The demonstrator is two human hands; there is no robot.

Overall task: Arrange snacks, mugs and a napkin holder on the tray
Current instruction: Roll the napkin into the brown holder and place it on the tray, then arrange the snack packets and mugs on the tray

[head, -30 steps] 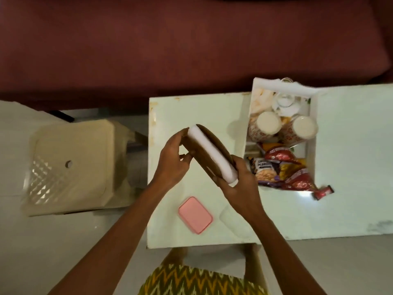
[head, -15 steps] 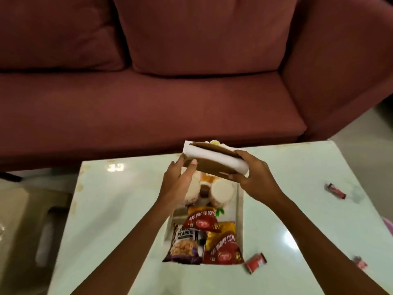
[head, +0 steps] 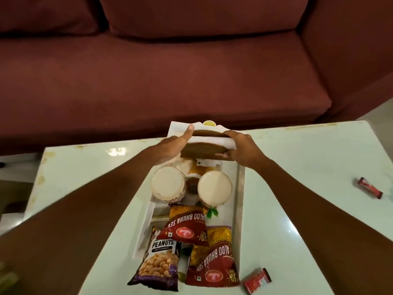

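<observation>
A brown napkin holder [head: 204, 150] with white napkins in it hangs over the far end of the white tray [head: 239, 201]. My left hand [head: 173, 146] grips its left end and my right hand [head: 242, 149] grips its right end. Below it in the tray stand two mugs, one on the left [head: 167, 184] and one on the right [head: 214, 188]. Nearer me lie a peanuts packet [head: 158, 260] and two red snack packets, the upper one [head: 187, 225] overlapping the lower one [head: 212, 265].
The tray lies on a pale table [head: 297, 209] in front of a maroon sofa [head: 170, 71]. Small red sweets lie on the table at the right [head: 370, 187] and at the near right [head: 257, 281].
Both hands have carried the napkin holder from above the mugs to the tray's far end. My view has shifted forward, and the sofa now fills the top.
</observation>
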